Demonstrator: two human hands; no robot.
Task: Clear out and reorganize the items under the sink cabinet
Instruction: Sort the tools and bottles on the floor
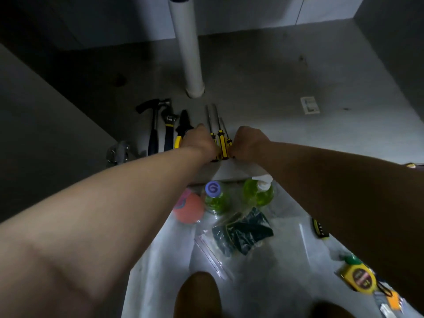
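The left hand (198, 140) and right hand (249, 143) curl round ribbed yellow-and-black screwdrivers (222, 145) with slim steel shafts on the matte grey cabinet floor (275, 88); a black hammer (152, 125) lies at nine o'clock.

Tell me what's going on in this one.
A person reaches both arms into the under-sink cabinet. The left hand and right hand bracket a set of yellow-handled screwdrivers lying before the white pipe; the grip itself is hidden. A hammer, wrench and pliers lie lined up to the left. Two green bottles and a tape measure sit outside on the floor.
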